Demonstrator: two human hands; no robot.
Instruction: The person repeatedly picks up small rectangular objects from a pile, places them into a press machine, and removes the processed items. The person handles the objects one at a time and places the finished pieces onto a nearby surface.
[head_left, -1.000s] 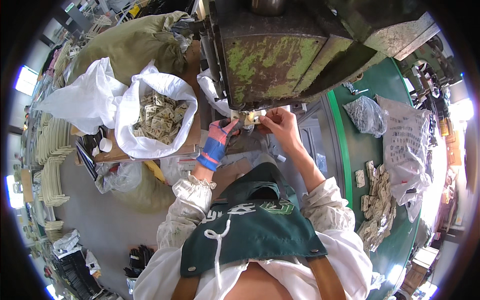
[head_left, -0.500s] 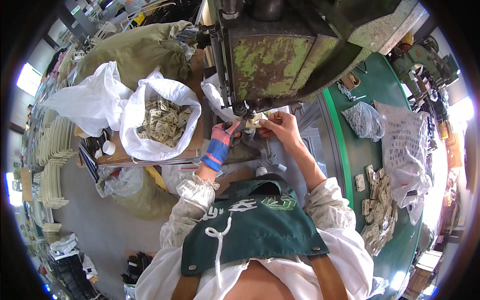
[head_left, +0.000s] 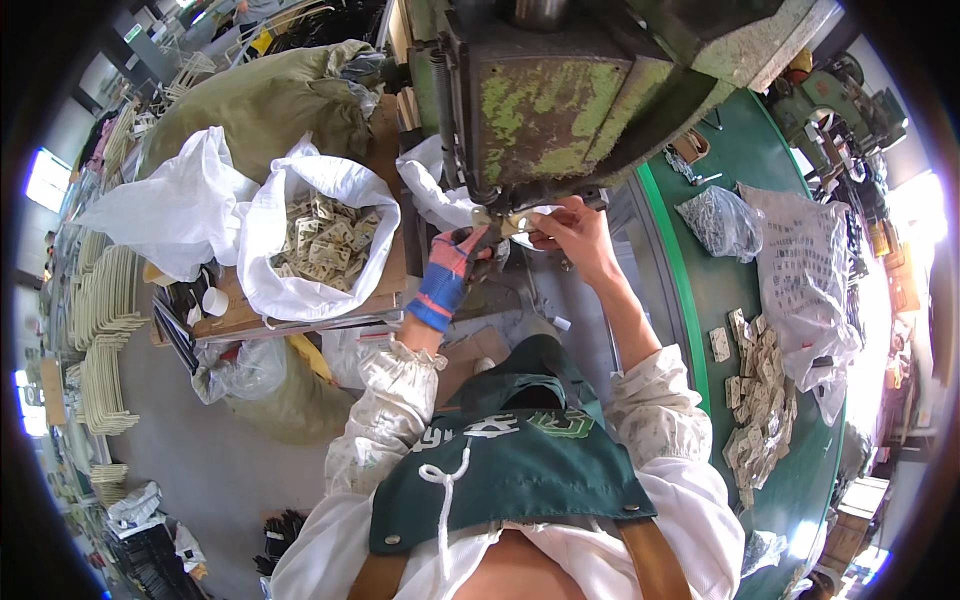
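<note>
Small flat plate [head_left: 519,222] sits by the lower edge of the worn green machine head [head_left: 550,110], right end pinched in the narrow grip of your bare right hand [head_left: 578,240]. Your gloved left hand [head_left: 450,270] is just beside; cannot tell what its grip holds. Best: hold the plate level, by its edge, clear of the head.

The person's right hand [head_left: 582,240] pinches a small pale plate [head_left: 521,223] beneath a worn green machine [head_left: 550,110]; the gloved left hand [head_left: 454,264] is just beside it. An open white sack [head_left: 268,293] of similar plates [head_left: 325,240] stands at the wooden table's [head_left: 388,148] front edge. More plates [head_left: 762,405] lie heaped on the green worktop [head_left: 742,155], toward its near end.
</note>
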